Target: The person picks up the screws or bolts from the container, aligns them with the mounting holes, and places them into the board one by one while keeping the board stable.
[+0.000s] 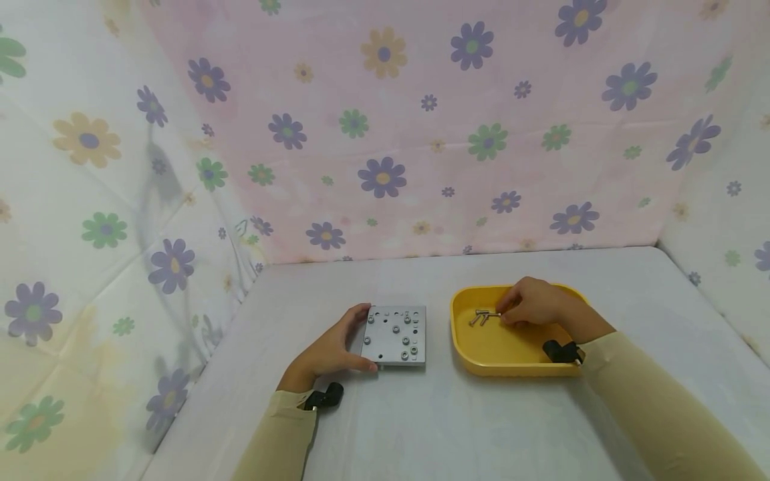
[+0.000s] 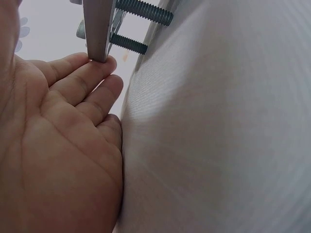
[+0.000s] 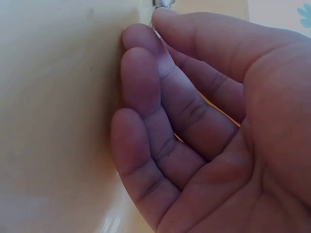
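Observation:
My left hand (image 1: 332, 349) holds a square metal plate (image 1: 385, 347) at its left side, thumb at the near edge and fingers at the far left corner. Several socket-head screws sit in the plate's holes. Their threaded shafts (image 2: 129, 43) stick out beneath it in the left wrist view, where fingertips (image 2: 109, 63) touch the plate's edge. Inside a yellow tray (image 1: 511, 369), my right hand (image 1: 535, 304) pinches a small screw between thumb and forefinger, mostly hidden by the fingertips. A few loose screws (image 1: 481, 315) lie just left of those fingertips.
Plate and tray stand side by side on a white-covered table (image 1: 421, 427), with a gap between them. A flowered cloth (image 1: 421, 133) hangs behind the table and along both sides. Small black wrist cameras (image 1: 325, 397) sit at both cuffs.

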A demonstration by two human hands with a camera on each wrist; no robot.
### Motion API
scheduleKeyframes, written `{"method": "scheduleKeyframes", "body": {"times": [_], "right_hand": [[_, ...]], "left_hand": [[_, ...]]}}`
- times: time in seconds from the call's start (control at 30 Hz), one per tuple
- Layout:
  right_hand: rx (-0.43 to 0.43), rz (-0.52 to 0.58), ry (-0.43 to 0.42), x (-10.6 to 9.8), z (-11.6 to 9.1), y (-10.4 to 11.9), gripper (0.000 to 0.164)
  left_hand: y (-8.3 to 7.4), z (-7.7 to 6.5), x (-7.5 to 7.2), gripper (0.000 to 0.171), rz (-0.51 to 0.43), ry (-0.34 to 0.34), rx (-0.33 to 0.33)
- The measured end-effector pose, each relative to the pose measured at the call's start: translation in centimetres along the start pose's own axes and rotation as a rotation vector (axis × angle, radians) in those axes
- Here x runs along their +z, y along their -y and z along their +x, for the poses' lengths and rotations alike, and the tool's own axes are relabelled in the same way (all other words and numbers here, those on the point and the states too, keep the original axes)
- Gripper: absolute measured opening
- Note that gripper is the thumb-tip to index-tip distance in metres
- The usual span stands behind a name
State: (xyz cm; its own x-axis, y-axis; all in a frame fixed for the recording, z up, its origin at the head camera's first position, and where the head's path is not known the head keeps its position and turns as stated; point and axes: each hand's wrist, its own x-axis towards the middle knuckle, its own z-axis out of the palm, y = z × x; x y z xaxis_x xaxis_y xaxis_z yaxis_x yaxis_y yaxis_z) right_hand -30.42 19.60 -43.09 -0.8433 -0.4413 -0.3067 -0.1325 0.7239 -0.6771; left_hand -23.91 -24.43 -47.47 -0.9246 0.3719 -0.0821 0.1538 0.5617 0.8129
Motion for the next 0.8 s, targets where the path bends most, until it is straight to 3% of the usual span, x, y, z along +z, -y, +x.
{"method": "scheduleKeyframes", "body": {"times": [0.4, 0.8], "right_hand": [[0.000, -0.014, -0.038, 0.21, 0.15, 0.04, 0.023], [0.067, -0.020, -0.075, 0.62, 0.30, 0.42, 0.013]], "left_hand": [[-0.21, -0.11, 0.01, 0.128, 0.005, 0.006, -0.009], [0.06, -0.05, -0.01, 0.129, -0.010, 0.005, -0.007]]}}
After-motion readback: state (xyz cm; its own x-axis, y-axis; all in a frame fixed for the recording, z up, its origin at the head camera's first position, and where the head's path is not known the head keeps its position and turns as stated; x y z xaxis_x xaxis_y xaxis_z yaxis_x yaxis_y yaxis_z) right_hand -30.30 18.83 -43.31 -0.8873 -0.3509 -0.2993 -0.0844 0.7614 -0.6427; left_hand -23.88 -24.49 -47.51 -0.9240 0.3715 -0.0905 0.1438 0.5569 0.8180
